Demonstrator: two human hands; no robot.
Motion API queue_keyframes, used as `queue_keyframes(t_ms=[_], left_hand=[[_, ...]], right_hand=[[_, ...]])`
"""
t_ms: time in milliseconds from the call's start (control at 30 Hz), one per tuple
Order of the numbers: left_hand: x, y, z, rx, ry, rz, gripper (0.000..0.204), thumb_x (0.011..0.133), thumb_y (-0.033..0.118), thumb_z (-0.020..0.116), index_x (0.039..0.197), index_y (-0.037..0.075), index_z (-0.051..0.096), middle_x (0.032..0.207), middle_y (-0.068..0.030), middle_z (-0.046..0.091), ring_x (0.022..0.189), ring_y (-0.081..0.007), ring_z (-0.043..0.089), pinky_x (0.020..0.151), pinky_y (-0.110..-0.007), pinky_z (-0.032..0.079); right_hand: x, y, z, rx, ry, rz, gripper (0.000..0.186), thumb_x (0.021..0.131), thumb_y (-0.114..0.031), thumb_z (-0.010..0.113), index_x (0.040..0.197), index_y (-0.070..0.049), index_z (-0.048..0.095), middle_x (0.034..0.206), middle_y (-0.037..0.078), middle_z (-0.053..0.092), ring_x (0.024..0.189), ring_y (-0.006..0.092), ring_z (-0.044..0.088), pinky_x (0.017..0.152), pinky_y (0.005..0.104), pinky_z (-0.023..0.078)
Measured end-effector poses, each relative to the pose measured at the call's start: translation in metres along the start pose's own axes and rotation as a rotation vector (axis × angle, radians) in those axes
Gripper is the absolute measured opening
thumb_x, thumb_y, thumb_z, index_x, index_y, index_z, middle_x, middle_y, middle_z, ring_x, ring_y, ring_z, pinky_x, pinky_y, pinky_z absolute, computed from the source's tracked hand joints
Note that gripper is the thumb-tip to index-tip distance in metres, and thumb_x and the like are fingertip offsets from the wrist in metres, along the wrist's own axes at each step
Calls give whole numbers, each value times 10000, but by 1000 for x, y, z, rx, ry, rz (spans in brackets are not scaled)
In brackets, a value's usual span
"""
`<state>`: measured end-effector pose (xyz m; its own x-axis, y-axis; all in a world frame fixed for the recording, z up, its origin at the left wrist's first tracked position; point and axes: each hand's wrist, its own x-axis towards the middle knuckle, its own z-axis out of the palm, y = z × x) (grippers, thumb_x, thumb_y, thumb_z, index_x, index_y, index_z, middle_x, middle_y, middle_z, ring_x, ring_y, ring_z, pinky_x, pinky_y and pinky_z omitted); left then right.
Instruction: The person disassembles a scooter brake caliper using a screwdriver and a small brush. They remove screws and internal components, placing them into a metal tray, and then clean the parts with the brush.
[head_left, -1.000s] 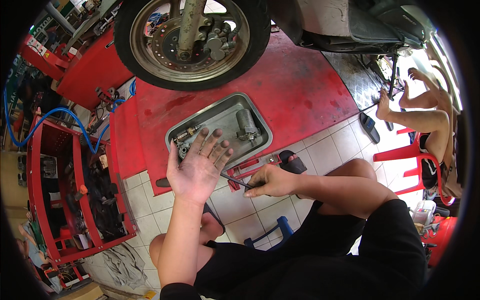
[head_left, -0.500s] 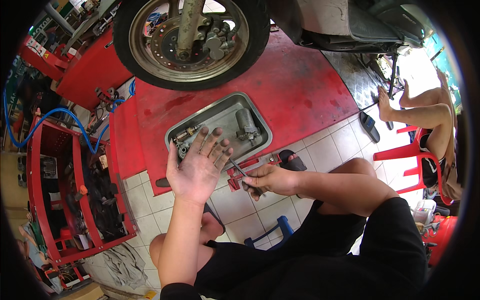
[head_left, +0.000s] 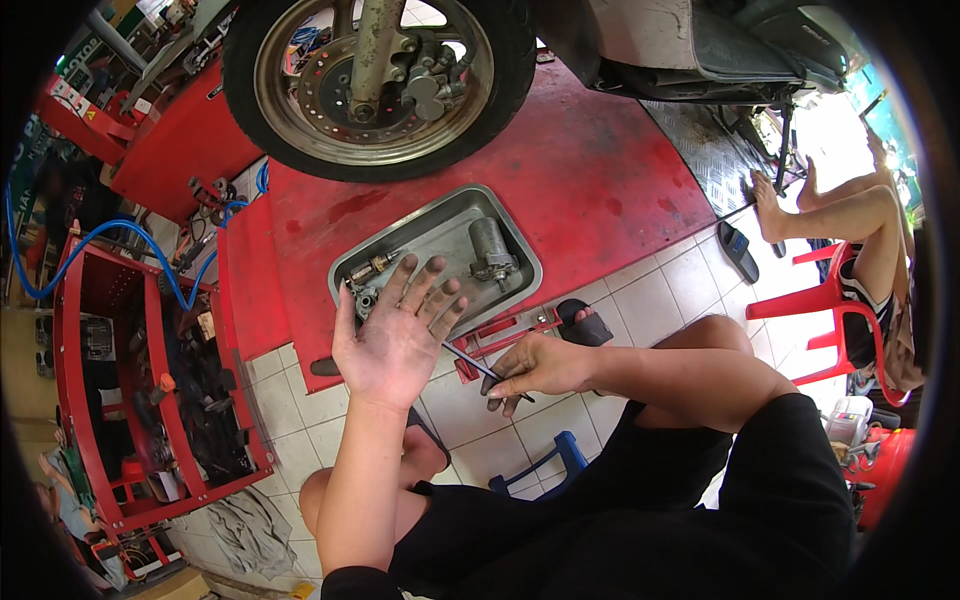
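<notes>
My left hand [head_left: 392,340] is open, palm up, with dark grease smudges on palm and fingertips; nothing rests in it. It hovers over the near-left side of a shallow metal tray [head_left: 529,289]. To its right, my right hand [head_left: 535,366] pinches a thin dark metal rod [head_left: 462,357] between thumb and fingers. One end of the rod points toward the left palm's edge, and the other pokes out below the right hand. Inside the tray lie a grey cylindrical motor [head_left: 490,248] and, at the left, small metal parts [head_left: 372,268] partly hidden by my left fingers.
The tray stands on a red platform [head_left: 610,160] under a motorcycle's front wheel [head_left: 330,155]. At left is a red tool rack [head_left: 165,400] with a blue hose [head_left: 130,225]. A blue stool [head_left: 570,455] shows below. Another person's bare legs [head_left: 850,210] and a red chair [head_left: 800,305] are at right.
My right hand has shifted slightly to the right, and more of the rod shows, with its lower end now visible beyond the fingers. My left hand stays almost still.
</notes>
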<state>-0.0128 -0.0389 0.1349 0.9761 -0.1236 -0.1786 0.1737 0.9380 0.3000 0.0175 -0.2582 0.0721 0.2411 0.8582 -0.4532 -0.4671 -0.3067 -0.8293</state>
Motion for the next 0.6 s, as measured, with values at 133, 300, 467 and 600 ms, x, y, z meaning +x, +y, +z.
queue_keyframes(t_ms=[133, 300, 467, 600], left_hand=[[0, -1, 0, -12, 1, -9, 660, 930, 584, 435, 1295, 37, 495, 1333, -179, 510, 1193, -345, 506, 1075, -490, 366], [0, -1, 0, -9, -13, -5, 665, 931, 584, 431, 1302, 34, 488, 1336, -184, 510, 1190, -350, 508, 1078, -492, 362], [0, 0, 0, -12, -19, -7, 668, 933, 583, 429, 1305, 30, 483, 1332, -189, 514, 1182, -357, 514, 1075, -498, 364], [1, 1, -1, -14, -21, -6, 669, 932, 584, 430, 1304, 30, 482, 1324, -187, 519, 1174, -360, 517, 1073, -499, 366]], right_hand=[[0, -3, 1, 42, 1, 10, 293, 934, -155, 647, 1097, 88, 627, 1013, 142, 698, 858, 206, 709, 829, 302, 527], [-1, -6, 3, 64, 28, 14, 296, 937, -161, 645, 1099, 86, 624, 1035, 139, 696, 885, 211, 706, 861, 316, 520], [2, -2, 1, 84, 61, 34, 299, 922, -176, 668, 1077, 78, 637, 1033, 130, 697, 882, 204, 707, 857, 309, 515], [1, -3, 0, 55, 69, -3, 324, 922, -188, 671, 1103, 77, 630, 1028, 128, 698, 875, 199, 707, 850, 305, 517]])
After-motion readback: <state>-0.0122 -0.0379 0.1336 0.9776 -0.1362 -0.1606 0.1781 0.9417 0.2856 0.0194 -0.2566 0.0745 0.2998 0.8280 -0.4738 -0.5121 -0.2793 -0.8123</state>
